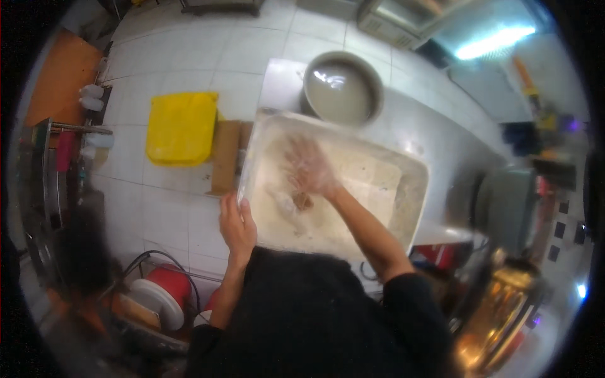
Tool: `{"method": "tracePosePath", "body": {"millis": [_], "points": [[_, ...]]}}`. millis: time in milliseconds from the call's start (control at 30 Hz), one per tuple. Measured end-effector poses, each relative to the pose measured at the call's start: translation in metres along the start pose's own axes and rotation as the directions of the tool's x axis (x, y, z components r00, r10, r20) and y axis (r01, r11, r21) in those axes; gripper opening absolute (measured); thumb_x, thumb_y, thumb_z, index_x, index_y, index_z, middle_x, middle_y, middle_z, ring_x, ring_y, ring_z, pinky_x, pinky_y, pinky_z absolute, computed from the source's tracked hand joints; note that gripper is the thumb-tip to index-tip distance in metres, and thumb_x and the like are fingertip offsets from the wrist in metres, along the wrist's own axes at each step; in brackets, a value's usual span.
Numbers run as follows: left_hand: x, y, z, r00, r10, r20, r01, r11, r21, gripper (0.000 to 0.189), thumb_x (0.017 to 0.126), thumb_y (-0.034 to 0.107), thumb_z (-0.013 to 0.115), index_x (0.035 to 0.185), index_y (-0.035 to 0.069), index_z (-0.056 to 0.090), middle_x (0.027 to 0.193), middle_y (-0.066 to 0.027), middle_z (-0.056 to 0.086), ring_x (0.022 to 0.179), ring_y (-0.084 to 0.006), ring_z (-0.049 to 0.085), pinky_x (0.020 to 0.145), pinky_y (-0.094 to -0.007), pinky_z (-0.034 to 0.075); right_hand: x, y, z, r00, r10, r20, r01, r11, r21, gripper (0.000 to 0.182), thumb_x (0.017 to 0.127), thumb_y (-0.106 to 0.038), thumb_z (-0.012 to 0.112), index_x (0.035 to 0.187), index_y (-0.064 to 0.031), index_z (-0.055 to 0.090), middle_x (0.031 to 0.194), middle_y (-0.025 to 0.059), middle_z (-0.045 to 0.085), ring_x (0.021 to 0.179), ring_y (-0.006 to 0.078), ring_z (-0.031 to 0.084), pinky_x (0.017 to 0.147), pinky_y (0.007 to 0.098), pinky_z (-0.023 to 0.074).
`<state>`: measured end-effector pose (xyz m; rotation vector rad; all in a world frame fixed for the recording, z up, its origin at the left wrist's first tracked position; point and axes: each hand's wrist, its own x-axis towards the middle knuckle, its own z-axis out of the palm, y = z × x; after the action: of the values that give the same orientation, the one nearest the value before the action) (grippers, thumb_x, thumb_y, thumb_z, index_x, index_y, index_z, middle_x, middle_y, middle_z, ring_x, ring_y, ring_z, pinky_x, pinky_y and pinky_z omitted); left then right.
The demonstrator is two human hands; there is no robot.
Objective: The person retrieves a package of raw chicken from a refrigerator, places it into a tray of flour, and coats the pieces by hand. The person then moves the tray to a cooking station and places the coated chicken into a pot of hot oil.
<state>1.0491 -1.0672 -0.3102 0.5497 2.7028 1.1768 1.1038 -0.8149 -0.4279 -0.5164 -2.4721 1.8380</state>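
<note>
A large rectangular tub (422,189) with a pale, flour-like powder in it stands in front of me on a metal table. My left hand (237,226) grips the tub's left rim near the front corner, thumb on top. Inside the tub, my right hand (309,165) is spread over the powder, blurred and coated in white. A small brownish lump (302,201) lies in the powder just below that hand. Behind the tub sits a round metal pot (379,90) holding cloudy liquid.
A yellow plastic lid or bin top (182,129) and a cardboard piece (226,156) are left of the tub. The metal table (425,125) extends right. Red and white buckets (158,302) stand at lower left. A shiny golden object (496,312) is at lower right.
</note>
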Motion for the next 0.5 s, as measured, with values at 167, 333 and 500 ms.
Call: {"method": "tracePosePath", "body": {"millis": [167,333,500], "points": [[-0.001,-0.001,-0.004,0.999,0.006,-0.037,-0.007,1.000,-0.030,0.032,0.102,0.025,0.049,0.120,0.000,0.060,0.121,-0.0211,0.059,0.108,-0.0421,0.058,0.090,-0.0476,0.046,-0.005,-0.022,-0.020,0.970,-0.151,0.190,0.238,0.436,-0.868,0.056,0.100,-0.042,0.048,0.150,-0.0175,0.043,0.154,0.0084,0.042,0.139,0.0305,0.039,0.115,0.0519,0.0288],[-0.004,-0.004,-0.003,0.998,-0.058,-0.023,0.057,0.998,-0.018,0.032,0.102,0.026,0.049,0.119,0.001,0.060,0.119,-0.0188,0.060,0.107,-0.0407,0.058,0.089,-0.0469,0.045,-0.123,-0.036,-0.025,0.939,0.343,-0.001,-0.159,0.431,-0.888,0.065,0.096,-0.048,0.056,0.143,-0.0044,0.046,0.140,0.0225,0.052,0.131,0.0348,0.048,0.111,0.0513,0.0351],[-0.011,-0.007,0.000,0.996,-0.090,0.010,0.090,0.995,0.041,0.033,0.102,0.027,0.049,0.118,0.000,0.060,0.117,-0.0187,0.061,0.105,-0.0408,0.059,0.088,-0.0479,0.045,-0.134,-0.091,-0.009,0.659,0.733,0.168,-0.535,0.614,-0.580,0.099,0.084,-0.063,0.065,0.140,0.0141,0.039,0.129,0.0366,0.055,0.121,0.0419,0.057,0.104,0.0460,0.0440]]}}
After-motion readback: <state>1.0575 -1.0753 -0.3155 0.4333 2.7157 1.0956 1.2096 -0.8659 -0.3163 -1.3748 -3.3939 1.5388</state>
